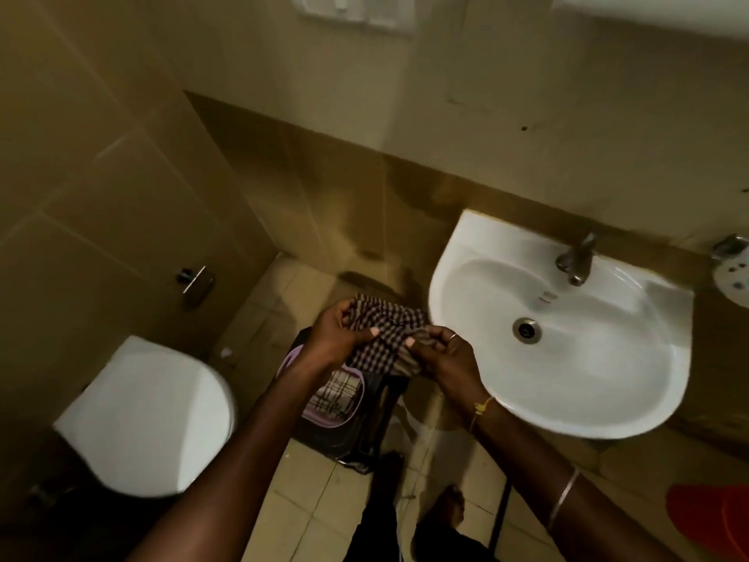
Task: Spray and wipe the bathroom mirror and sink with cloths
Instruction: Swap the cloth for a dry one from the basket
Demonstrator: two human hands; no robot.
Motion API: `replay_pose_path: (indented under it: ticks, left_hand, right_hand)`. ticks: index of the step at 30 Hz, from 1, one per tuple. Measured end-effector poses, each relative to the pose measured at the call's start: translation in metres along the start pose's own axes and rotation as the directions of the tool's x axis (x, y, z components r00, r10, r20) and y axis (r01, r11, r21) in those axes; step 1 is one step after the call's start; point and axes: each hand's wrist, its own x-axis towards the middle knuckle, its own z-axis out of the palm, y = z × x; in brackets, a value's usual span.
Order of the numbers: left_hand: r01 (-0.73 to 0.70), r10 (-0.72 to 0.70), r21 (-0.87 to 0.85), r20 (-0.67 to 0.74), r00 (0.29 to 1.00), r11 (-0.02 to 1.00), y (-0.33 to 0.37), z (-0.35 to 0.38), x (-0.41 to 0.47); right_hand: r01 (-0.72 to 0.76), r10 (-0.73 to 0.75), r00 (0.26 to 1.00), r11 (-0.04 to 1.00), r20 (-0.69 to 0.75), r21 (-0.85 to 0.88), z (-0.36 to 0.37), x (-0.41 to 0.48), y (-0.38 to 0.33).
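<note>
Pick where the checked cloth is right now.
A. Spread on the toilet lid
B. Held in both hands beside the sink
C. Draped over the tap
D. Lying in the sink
B: the left hand and right hand both pinch the cloth in the air, just outside the rim of the sink.

**No lettering to read**

Nothing in view carries writing, a brand, a number or a sign that can be made out. The white sink (478, 253), the checked cloth (389, 320), the toilet lid (162, 415) and the blurred wall plate (356, 12) at the top edge show only plain or patterned surfaces.
</note>
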Motion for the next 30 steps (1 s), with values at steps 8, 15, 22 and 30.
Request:
replay_pose_path:
  ticks: [8,15,22,30]
  left_hand:
    - [0.025,-0.001,0.243,-0.102,0.995,0.97,-0.085,-0.073,0.005]
    - [0.101,-0.047,0.329,-0.17,0.984,0.939,-0.151,-0.107,0.006]
    - [0.059,0.032,0.449,-0.193,0.981,0.891,-0.174,-0.12,0.04]
    - [0.021,0.081,0.529,-0.169,0.982,0.848,-0.212,-0.122,0.095]
  right_hand:
    - [-0.327,0.345,0.922,0.937,0.176,-0.125,0.071,0.02,0.076]
    - [-0.35,0.39,0.913,0.901,0.123,-0.257,0.116,0.047,0.129]
    - [-0.239,0.274,0.961,0.883,0.029,-0.404,0.15,0.069,0.172]
    - [-0.152,0.156,0.987,0.866,-0.031,-0.477,0.167,0.126,0.23]
